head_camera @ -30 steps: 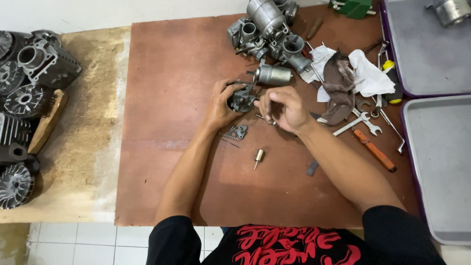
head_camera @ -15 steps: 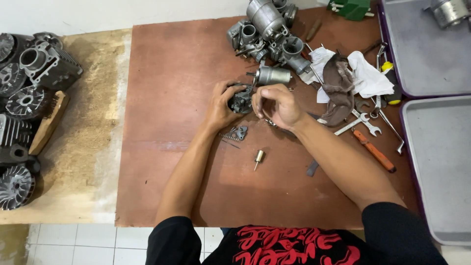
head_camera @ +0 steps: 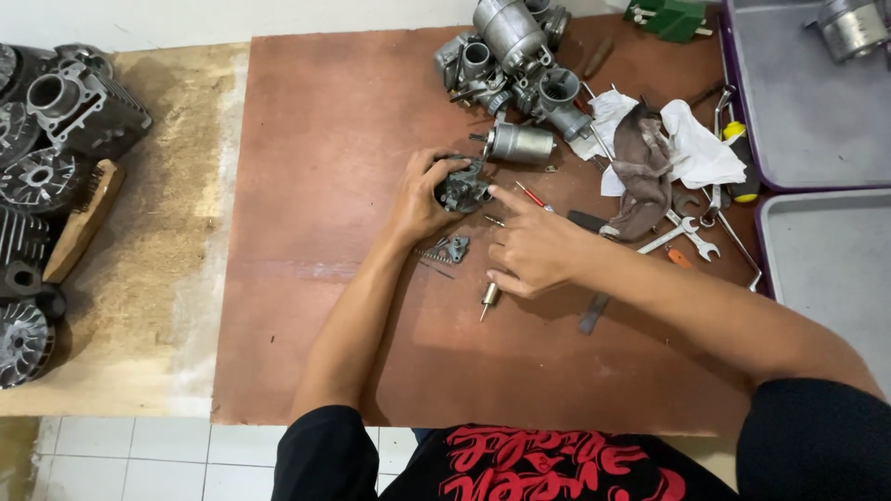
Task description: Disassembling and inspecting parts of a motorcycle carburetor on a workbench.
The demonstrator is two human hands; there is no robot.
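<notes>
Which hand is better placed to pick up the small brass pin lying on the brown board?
Probably the right hand: its lowered fingers are almost touching the brass pin. The left hand is occupied holding the small carburetor body.

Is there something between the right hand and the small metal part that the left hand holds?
Nothing visible stands between them. The right hand hovers just right of the small carburetor part in the left hand, its forefinger reaching toward the part. A red-handled tool lies on the board beside that finger, not in the way.
</notes>
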